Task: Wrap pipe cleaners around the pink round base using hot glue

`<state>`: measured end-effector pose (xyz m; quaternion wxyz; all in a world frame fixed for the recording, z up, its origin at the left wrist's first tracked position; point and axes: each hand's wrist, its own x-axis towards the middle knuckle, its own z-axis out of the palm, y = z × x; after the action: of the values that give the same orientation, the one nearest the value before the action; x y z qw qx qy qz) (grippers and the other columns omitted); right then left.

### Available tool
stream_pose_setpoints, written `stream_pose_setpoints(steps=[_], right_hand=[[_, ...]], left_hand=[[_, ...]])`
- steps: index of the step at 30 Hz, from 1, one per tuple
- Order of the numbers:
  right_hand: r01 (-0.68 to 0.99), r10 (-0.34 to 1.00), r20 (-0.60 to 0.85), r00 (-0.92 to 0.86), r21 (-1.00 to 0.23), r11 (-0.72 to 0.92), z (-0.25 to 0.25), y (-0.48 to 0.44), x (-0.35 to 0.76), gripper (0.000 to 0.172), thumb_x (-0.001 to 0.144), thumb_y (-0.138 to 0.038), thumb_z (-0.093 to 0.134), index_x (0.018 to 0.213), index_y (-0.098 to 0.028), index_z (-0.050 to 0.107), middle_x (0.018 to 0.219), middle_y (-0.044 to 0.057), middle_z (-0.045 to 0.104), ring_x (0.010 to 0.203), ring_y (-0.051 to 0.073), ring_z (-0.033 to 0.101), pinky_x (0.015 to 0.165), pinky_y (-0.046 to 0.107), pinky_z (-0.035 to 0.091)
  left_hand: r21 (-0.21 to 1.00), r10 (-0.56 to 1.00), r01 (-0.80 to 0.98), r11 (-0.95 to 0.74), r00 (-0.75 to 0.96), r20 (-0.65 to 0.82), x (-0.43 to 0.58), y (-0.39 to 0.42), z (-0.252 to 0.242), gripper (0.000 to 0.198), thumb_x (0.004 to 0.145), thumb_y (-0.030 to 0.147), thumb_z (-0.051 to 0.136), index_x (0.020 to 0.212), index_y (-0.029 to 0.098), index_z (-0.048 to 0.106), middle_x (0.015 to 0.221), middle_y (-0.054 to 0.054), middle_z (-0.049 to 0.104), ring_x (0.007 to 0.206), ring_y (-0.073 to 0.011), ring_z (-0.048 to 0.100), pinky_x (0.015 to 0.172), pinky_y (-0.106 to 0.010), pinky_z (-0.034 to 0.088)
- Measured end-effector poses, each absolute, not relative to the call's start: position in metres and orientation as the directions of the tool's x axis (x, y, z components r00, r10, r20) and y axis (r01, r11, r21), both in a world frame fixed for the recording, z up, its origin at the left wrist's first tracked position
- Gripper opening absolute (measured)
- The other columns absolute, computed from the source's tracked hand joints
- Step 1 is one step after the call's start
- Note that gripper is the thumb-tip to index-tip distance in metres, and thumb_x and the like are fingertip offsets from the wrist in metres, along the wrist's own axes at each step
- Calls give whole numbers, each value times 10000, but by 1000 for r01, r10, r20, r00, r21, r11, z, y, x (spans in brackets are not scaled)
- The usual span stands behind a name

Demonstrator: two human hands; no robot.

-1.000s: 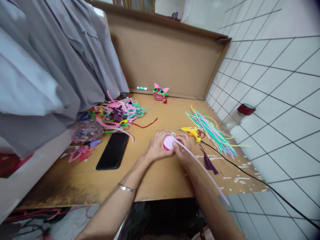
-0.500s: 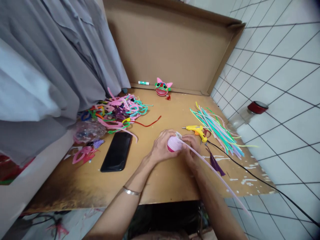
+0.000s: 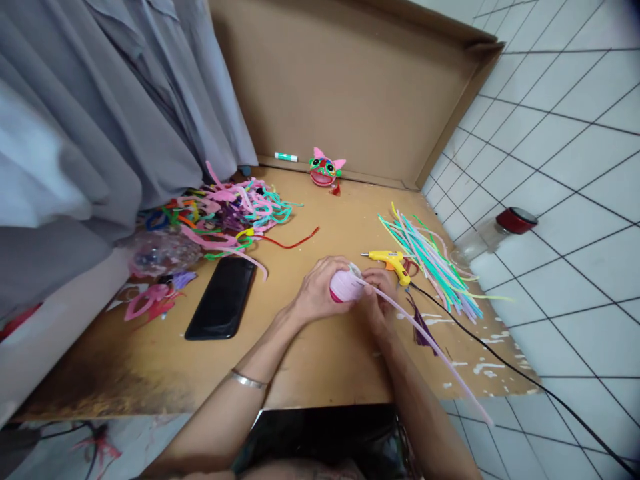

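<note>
My left hand (image 3: 320, 288) is wrapped around a small rounded piece (image 3: 345, 287) covered in lilac pipe cleaner, with a dark pink patch at its lower edge. On its right side, my right hand (image 3: 377, 293) pinches a lilac pipe cleaner (image 3: 425, 333) close to where it meets the piece. The long loose end of that pipe cleaner runs down to the right over my right forearm and past the table's front edge. Fingers partly hide the piece, and something pale shows at its top. A yellow glue gun (image 3: 387, 258) lies just beyond my right hand.
Straight pipe cleaners (image 3: 433, 260) lie at the right, near a jar with a red lid (image 3: 517, 220). A purple tassel (image 3: 423, 327) and black cord are nearby. At left are a phone (image 3: 220, 300) and tangled pipe cleaners (image 3: 240, 207). A cat-like face (image 3: 324, 170) stands at the back.
The view has shifted slightly. Both hands keep their hold on the lilac piece and the pipe cleaner, with little visible difference in the wrapping.
</note>
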<state>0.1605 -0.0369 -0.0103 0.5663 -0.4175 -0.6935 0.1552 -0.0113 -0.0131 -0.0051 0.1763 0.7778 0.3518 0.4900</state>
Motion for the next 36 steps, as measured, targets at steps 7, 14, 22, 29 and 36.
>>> stream_pose_setpoints(steps=[7, 14, 22, 29, 36], right_hand=[[364, 737, 676, 18, -691, 625, -8, -34, 159, 145, 921, -312, 512, 837, -234, 600, 933, 47, 594, 913, 217, 587, 822, 386, 483], [297, 788, 611, 72, -767, 568, -10, -34, 157, 142, 899, -325, 538, 825, -224, 605, 925, 39, 588, 923, 202, 582, 820, 368, 488], [290, 777, 628, 31, -750, 594, -10, -31, 156, 154, 897, -345, 537, 818, -224, 594, 913, 46, 585, 910, 203, 576, 837, 395, 481], [255, 747, 661, 72, -736, 627, -11, -33, 151, 178, 918, -330, 531, 789, -214, 574, 880, 60, 566, 882, 201, 563, 811, 371, 463], [298, 721, 688, 87, -708, 640, -15, -33, 150, 168, 914, -322, 530, 781, -231, 579, 861, 39, 559, 885, 199, 558, 802, 359, 461]], left_hand=[[642, 732, 356, -679, 266, 627, -10, -11, -6, 562, 594, 257, 774, 1087, 221, 508, 1181, -107, 635, 1120, -270, 622, 979, -431, 498], [701, 772, 323, -636, 295, 564, -13, -10, -3, 576, 566, 274, 787, 1070, 220, 513, 1179, -109, 631, 1127, -276, 610, 1000, -441, 473], [765, 795, 243, -596, 313, 520, -15, -8, -1, 587, 558, 268, 800, 1069, 220, 516, 1187, -98, 616, 1109, -255, 612, 993, -412, 471], [786, 800, 207, -582, 320, 508, -16, -10, -1, 581, 575, 299, 801, 1069, 213, 509, 1196, -101, 611, 1130, -263, 604, 1010, -421, 458], [774, 800, 237, -586, 316, 510, -14, -10, -1, 570, 571, 280, 791, 1063, 217, 509, 1197, -97, 614, 1121, -256, 608, 1012, -426, 462]])
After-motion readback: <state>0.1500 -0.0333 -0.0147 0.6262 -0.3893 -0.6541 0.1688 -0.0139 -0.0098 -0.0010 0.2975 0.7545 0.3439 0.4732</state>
